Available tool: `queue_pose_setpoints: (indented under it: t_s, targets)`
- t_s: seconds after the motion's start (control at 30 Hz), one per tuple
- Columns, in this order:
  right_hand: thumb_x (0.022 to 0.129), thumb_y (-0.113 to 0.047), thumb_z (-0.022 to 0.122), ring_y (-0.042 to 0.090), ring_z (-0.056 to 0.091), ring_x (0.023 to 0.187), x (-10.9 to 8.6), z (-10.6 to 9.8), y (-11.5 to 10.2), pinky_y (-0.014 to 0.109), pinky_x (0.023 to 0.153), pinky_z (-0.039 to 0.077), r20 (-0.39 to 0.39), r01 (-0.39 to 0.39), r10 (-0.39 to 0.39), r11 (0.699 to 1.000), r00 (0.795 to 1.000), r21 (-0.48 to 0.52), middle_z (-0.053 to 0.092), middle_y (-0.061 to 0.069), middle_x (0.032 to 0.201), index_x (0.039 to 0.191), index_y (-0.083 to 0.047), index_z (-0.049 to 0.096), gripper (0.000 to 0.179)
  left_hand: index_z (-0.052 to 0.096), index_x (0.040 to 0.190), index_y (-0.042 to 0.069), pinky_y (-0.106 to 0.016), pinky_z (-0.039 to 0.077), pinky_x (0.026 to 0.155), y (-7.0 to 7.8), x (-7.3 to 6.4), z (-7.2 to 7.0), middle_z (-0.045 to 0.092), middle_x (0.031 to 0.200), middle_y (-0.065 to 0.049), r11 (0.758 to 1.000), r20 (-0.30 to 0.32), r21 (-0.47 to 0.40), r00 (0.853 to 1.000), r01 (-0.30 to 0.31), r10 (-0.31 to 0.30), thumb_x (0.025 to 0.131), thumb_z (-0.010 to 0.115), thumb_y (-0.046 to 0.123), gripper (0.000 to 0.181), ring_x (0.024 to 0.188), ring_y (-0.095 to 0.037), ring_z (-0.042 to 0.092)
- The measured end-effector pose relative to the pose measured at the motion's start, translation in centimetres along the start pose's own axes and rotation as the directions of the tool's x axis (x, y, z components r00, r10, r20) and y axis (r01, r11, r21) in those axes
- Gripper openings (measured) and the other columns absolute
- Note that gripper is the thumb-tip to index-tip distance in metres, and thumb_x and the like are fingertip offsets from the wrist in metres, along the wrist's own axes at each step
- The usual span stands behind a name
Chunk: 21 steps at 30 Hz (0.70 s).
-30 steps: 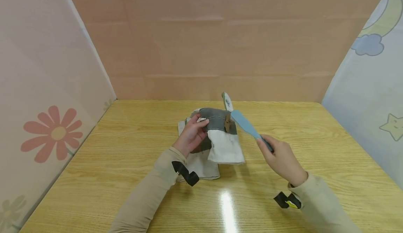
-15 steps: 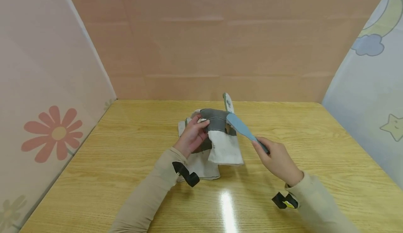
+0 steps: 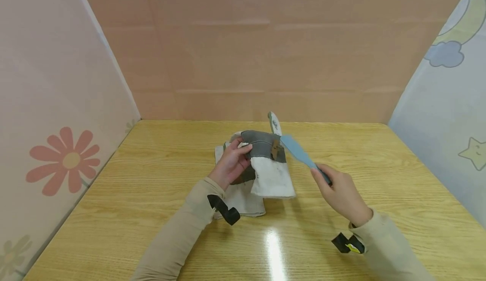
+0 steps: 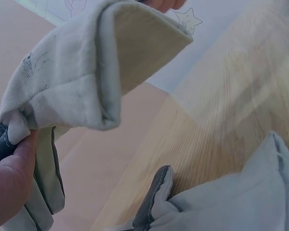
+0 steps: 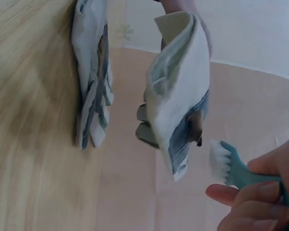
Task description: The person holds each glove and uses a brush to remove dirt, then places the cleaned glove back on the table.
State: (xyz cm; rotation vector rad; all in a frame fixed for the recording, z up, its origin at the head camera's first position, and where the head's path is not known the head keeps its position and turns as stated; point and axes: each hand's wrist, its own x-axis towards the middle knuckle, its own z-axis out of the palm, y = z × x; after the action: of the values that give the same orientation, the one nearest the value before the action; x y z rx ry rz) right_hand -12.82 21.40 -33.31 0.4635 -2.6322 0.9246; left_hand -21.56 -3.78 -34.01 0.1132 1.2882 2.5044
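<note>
My left hand pinches a white work glove with a grey palm patch, holding it up above the table. On the grey part sits a brown smear or clump, which juts out in the right wrist view. A second glove of the same kind lies on the table underneath, partly covered. In my right hand is a blue brush, gripped by its handle. Its white bristles face the held glove, with a small gap between them and the brown clump.
Both gloves are over the middle of a wooden table. A pinkish-brown backdrop rises at the far edge. Patterned panels stand at left and right, one with a red flower. Black wrist mounts are strapped to both sleeves.
The brush went left over the brown clump half a second ago and is now back to the right, off the clump. My left hand and the gloves have hardly moved.
</note>
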Motion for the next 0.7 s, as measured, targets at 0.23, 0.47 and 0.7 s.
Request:
queue_pose_setpoints:
  t_s: [0.23, 0.47, 0.7]
  targets:
    - [0.098, -0.016, 0.047, -0.003, 0.023, 0.041, 0.53, 0.52, -0.92, 0.02, 0.038, 0.029, 0.017, 0.047, -0.048, 0.998, 0.999, 0.035, 0.036, -0.007, 0.053, 0.113, 0.004, 0.061, 0.029, 0.045, 0.116, 0.017, -0.02, 0.049, 0.068, -0.34, 0.05, 0.29, 0.061, 0.084, 0.006, 1.0, 0.006, -0.002, 1.0, 0.001, 0.0, 0.096, 0.039, -0.003, 0.028, 0.072, -0.003, 0.061]
    - [0.099, -0.017, 0.046, -0.002, 0.02, 0.041, 0.18, 0.62, -0.6, 0.02, 0.039, 0.027, 0.075, 0.005, -0.007, 0.999, 0.997, 0.032, 0.032, -0.007, 0.052, 0.113, 0.004, 0.061, 0.029, 0.043, 0.118, 0.016, -0.018, 0.049, 0.069, -0.14, 0.01, 0.37, 0.06, 0.084, 0.007, 1.0, -0.012, -0.005, 1.0, -0.018, 0.018, 0.096, 0.04, -0.002, 0.029, 0.073, -0.002, 0.061]
    - [0.099, -0.018, 0.045, -0.001, 0.02, 0.041, -0.2, 0.13, -0.47, 0.02, 0.039, 0.027, 0.1, -0.02, 0.018, 1.0, 0.995, 0.02, 0.031, -0.007, 0.051, 0.112, 0.004, 0.061, 0.03, 0.042, 0.122, 0.013, -0.018, 0.05, 0.07, -0.04, 0.02, 0.16, 0.061, 0.086, 0.007, 1.0, -0.016, 0.008, 1.0, -0.018, 0.018, 0.096, 0.04, -0.002, 0.03, 0.075, -0.003, 0.062]
